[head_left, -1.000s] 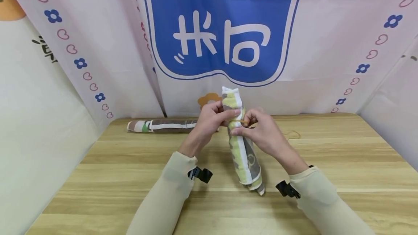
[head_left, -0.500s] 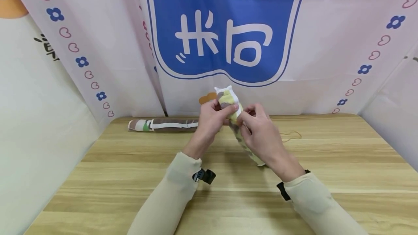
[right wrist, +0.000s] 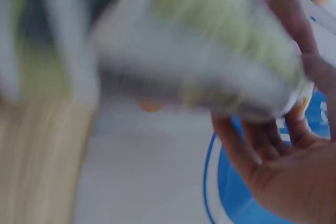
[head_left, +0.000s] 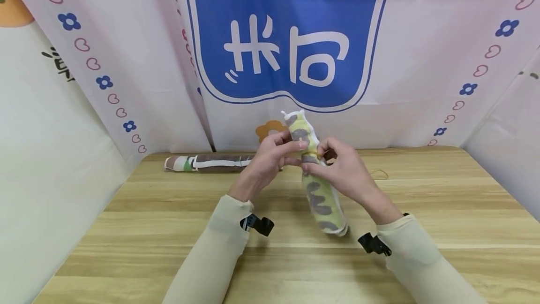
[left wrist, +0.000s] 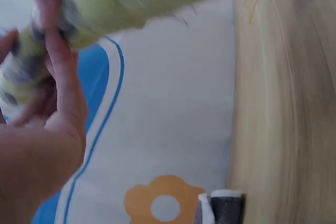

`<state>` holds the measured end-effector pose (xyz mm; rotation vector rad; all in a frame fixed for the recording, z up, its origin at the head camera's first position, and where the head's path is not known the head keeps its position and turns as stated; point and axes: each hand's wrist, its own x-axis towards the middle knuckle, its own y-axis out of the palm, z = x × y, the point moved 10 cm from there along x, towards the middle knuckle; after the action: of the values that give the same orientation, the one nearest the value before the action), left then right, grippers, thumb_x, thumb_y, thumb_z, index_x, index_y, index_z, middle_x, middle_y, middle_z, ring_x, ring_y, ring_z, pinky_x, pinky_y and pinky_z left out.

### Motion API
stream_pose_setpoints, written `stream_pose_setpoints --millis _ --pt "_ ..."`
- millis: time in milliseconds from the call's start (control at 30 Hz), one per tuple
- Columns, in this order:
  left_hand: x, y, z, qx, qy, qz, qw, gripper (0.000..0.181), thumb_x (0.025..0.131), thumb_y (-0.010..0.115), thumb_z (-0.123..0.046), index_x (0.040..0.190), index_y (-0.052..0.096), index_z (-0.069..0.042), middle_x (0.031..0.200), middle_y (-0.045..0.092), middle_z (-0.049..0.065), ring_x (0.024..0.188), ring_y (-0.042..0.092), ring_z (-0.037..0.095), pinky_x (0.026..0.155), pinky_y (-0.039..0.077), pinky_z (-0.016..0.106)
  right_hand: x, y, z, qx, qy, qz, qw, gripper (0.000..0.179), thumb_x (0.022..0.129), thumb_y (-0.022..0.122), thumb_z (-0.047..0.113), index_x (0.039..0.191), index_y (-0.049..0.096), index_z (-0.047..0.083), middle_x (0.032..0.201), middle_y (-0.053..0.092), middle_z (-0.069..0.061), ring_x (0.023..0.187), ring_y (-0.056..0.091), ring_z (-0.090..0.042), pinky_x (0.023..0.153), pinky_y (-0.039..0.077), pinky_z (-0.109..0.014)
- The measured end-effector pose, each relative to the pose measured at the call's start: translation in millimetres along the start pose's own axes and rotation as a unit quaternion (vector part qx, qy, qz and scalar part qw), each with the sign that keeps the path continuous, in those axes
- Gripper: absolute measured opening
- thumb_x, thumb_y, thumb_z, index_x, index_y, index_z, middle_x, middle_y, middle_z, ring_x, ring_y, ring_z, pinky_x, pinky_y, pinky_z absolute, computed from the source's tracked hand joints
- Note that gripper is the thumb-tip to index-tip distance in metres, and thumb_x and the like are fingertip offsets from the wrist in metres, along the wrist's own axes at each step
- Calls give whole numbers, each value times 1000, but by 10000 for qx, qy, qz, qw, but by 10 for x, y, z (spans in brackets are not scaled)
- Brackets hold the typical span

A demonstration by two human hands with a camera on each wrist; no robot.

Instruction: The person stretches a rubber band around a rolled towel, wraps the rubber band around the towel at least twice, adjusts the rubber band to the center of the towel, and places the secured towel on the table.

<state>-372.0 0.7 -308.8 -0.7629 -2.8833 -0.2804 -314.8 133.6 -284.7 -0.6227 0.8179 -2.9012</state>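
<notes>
A rolled towel (head_left: 322,201), yellow-green with grey patches and white edging, stands slanted, its top leaning left and its lower end toward me. My left hand (head_left: 273,154) grips it near the top, thumb across the front. My right hand (head_left: 348,168) pinches it from the right at an orange-yellow rubber band (head_left: 311,154) that runs round the roll. In the left wrist view the spotted side of the towel (left wrist: 131,3) crosses the top, behind my left fingers. The right wrist view is blurred; white edging shows on the towel (right wrist: 210,40) there.
A second rolled towel (head_left: 223,163), brown with a white stripe and a green patch, lies at the back left of the wooden table (head_left: 168,229), partly behind my left hand. A loose rubber band (head_left: 384,171) lies right of my right hand. A printed curtain (head_left: 401,125) hangs behind.
The towel has turned about its length, its white seam giving way to the spotted side. Midway its lower end swung up and back down while my right hand rolled over and returned.
</notes>
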Motion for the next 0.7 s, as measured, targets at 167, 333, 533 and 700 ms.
stream_pose_setpoints --millis 167,333,533,700 --pt "-10 -85 -7 336 109 -173 9992 34 99 74 -16 128 68 1 109 75 11 95 72 20 80 61 32 4 93 -118 1037 496 566 9918 34 91 86 26 99 60 5 101 64 -12 96 63 -30 80 57 -38" --pt "-11 -152 -21 457 146 -844 9953 32 94 82 -19 121 73 -3 104 77 10 90 73 18 78 62 31 14 104 -110 802 321 452 9952 30 93 85 20 102 60 5 112 61 -14 113 61 -32 92 58 -45" --pt "-13 -178 -15 292 175 -1249 9916 33 94 82 -18 121 71 -1 104 74 12 84 72 18 68 62 29 -6 111 150 46 -831 35 9965 20 92 73 -12 95 63 5 109 51 -15 112 57 -35 96 57 -55" --pt "-57 -251 -57 456 152 -1704 9842 36 94 82 -21 122 69 -4 105 72 12 81 70 18 62 59 27 -69 102 368 -1377 -1730 -536 9738 25 87 69 -17 92 69 7 116 59 -18 106 63 -37 85 60 -50"
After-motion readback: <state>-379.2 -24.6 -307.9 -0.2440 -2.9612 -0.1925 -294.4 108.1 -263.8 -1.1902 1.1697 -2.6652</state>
